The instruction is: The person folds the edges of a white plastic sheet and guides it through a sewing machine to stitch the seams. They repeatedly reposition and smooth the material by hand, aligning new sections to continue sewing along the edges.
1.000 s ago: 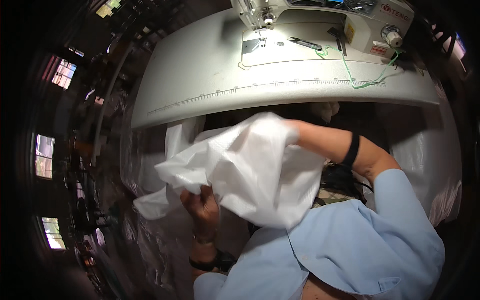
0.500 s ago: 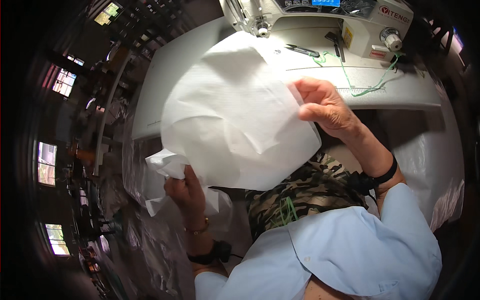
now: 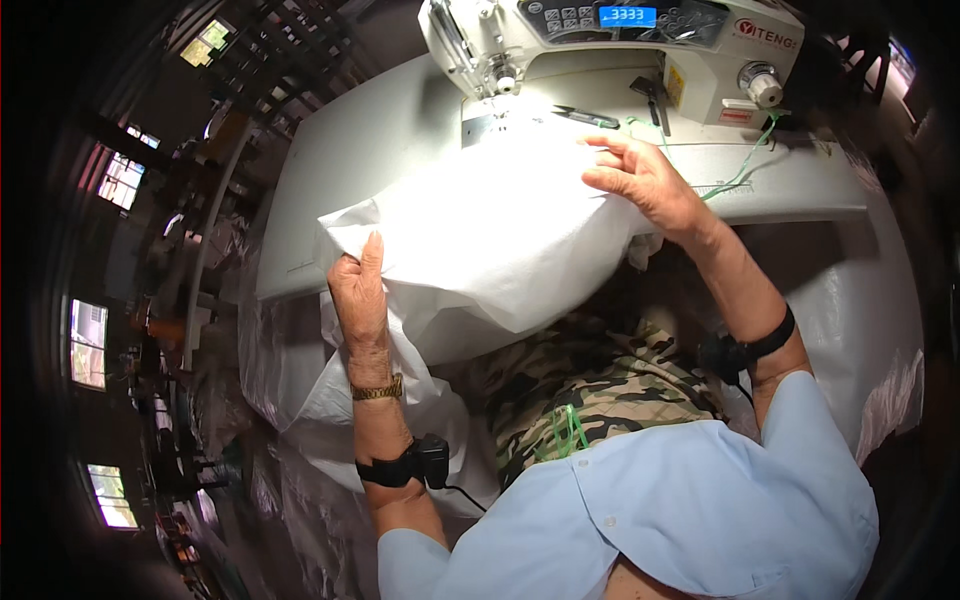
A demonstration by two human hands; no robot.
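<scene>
A large sheet of thin white fabric (image 3: 500, 240) is stretched between my hands, its upper part bleached out by the lamp. My left hand (image 3: 358, 295) is closed on its left side, thumb up, with a folded corner poking out above. At the upper right edge, the fingers and thumb of my right hand (image 3: 640, 185) are closed on the cloth; glare blurs their tips. Just beyond the fabric is the needle area of a white sewing machine (image 3: 690, 70), above its metal needle plate (image 3: 490, 128). The loose lower part of the cloth hangs over my lap on the left.
Black thread snips (image 3: 585, 117) and a dark small tool (image 3: 648, 100) lie under the machine arm. Green thread (image 3: 740, 182) trails from the handwheel across the white table (image 3: 320, 190). Green strands (image 3: 570, 430) rest on my camouflage-patterned lap. Plastic sheeting hangs beside the table.
My left hand has moved up and forward, carrying its side of the fabric. The sheet has dropped flatter and towards me, uncovering the needle plate. My right hand has shifted slightly.
</scene>
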